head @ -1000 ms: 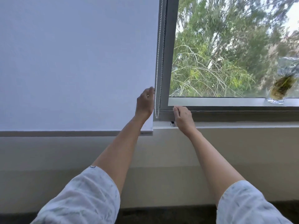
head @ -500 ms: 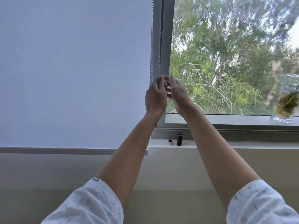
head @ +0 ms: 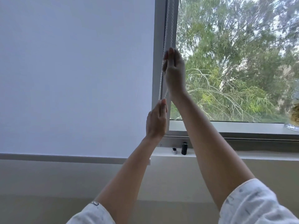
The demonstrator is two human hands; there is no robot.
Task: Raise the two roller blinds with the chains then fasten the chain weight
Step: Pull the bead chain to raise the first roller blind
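Note:
A white roller blind (head: pixel 77 75) covers the left window, and its grey bottom rail (head: pixel 64 158) hangs just below sill height. A white bead chain (head: pixel 166 29) runs down the grey window frame between the two panes. My right hand (head: pixel 174 73) is raised high and closed on the chain. My left hand (head: pixel 157 122) is lower, its fingertips holding the chain's bottom loop (head: pixel 161 92). A small black cylinder (head: pixel 184 148) and a little silver and black piece (head: pixel 174 151) stand on the sill below my hands. The right window has its blind out of sight.
Trees fill the bare right pane (head: pixel 234 62). A glass vase (head: pixel 293 120) sits on the inner ledge at the far right edge. The white sill (head: pixel 258 155) runs along under the window, with a plain wall below.
My right hand left the sill, met my left hand at the chain, then climbed higher on it. My left hand dropped to the chain's lower loop. The black cylinder now stands on the sill.

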